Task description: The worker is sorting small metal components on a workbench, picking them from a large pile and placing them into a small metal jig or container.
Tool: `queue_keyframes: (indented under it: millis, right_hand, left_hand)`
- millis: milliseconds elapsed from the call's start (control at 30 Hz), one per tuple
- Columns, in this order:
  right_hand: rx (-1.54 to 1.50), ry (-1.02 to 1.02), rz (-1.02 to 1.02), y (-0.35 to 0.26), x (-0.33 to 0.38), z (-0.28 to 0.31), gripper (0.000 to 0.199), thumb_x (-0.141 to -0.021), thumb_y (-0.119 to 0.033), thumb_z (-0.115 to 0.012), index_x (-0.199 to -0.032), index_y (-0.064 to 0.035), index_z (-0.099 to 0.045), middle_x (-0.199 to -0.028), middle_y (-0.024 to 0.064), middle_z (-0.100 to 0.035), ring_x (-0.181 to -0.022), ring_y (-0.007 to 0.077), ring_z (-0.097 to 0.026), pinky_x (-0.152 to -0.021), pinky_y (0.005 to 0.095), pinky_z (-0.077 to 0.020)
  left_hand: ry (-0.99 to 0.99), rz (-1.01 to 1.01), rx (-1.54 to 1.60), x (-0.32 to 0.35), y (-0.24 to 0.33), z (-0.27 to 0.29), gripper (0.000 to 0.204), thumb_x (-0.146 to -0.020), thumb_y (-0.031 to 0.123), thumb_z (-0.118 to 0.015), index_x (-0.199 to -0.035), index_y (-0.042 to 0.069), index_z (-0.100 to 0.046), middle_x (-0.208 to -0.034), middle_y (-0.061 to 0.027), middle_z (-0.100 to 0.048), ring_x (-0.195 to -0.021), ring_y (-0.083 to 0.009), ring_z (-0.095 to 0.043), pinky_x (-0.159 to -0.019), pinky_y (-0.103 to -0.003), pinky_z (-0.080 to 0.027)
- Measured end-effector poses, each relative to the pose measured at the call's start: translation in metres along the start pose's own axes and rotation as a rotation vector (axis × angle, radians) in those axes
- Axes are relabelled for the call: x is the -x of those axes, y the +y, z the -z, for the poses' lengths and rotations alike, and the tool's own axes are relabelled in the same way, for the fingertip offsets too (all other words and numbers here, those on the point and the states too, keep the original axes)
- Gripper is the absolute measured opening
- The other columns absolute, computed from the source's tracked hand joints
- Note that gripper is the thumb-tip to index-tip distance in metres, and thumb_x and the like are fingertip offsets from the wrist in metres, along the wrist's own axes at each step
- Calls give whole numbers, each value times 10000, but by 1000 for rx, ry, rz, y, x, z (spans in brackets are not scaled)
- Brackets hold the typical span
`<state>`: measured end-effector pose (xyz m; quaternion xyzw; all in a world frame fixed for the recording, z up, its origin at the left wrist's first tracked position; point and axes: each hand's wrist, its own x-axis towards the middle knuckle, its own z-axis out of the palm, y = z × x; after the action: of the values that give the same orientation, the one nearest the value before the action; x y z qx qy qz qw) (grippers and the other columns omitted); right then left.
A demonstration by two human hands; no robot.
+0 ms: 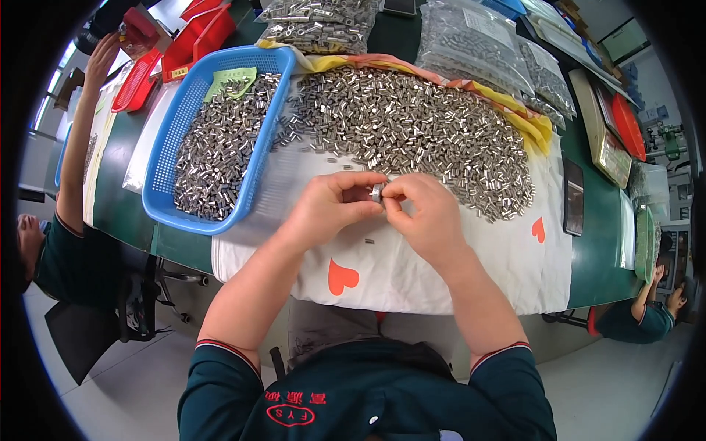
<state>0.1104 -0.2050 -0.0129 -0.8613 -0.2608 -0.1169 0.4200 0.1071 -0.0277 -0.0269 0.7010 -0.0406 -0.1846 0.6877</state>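
Note:
Over the white cloth (471,290), my left hand (318,209) pinches a small metal ring (377,192) between thumb and fingers. The closed fingertips of my right hand (429,220) meet the ring from the other side; whatever lies between them is hidden. A single small metal cylinder (369,241) rests on the cloth below my hands. Just beyond them spreads a wide pile of short, shiny metal cylinders (419,121). To the left stands a blue perforated plastic basket (157,165), holding many more cylinders and a green paper slip (234,79).
Clear bags of metal parts (471,40) line the far side, behind a rolled yellow-and-orange cloth edge (540,136). A dark phone (573,197) lies at right. Red bins (195,37) stand far left. One co-worker's arm (73,147) reaches up at left; another person (640,320) sits at right.

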Motion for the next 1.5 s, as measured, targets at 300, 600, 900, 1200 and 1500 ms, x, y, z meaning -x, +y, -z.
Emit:
queue_keyframes:
  millis: [300, 600, 900, 1200, 1500]
  right_hand:
    - [-376, -258, -416, 19, -8, 18, 98, -741, -43, -655, -832, -23, -623, -790, 21, -602, -705, 97, -549, -655, 231, -448]
    - [222, -24, 10, 33, -5, -7, 112, -706, -145, -660, -782, -70, -626, -771, 61, -591, -745, 257, -555, -674, 367, -430]
    - [408, -57, 11, 29, -3, -15, 75, -695, -135, -620, -747, -87, -597, -762, 50, -556, -777, 238, -537, -730, 357, -410]
    - [-443, -66, -393, 17, -5, 17, 107, -739, -51, -645, -842, -26, -630, -788, 49, -633, -701, 143, -588, -633, 258, -460]
    - [-338, -146, -243, 5, -6, 10, 73, -747, -61, -643, -810, -27, -633, -770, 54, -631, -690, 156, -603, -611, 269, -480]
  left_hand:
    - [-103, 50, 161, 2, -3, -2, 363, -768, 29, -683, -1119, 7, -594, -855, 18, -595, -764, -38, -536, -689, -201, -468]
    - [-251, -66, -128, 5, 1, -14, 375, -736, 7, -695, -1098, 58, -614, -870, -19, -619, -766, -70, -565, -709, -233, -488]
    - [-227, 82, 152, 6, 0, 1, 378, -732, -109, -621, -1097, -23, -572, -923, -23, -591, -819, -77, -553, -724, -218, -479]
    - [-32, 13, 188, -3, -4, 1, 383, -776, -29, -636, -1148, -4, -550, -940, -5, -596, -834, -67, -562, -760, -215, -472]
    - [-63, 4, 212, 0, -5, 5, 409, -779, 29, -672, -1169, 10, -549, -926, 7, -603, -842, -52, -562, -737, -197, -468]
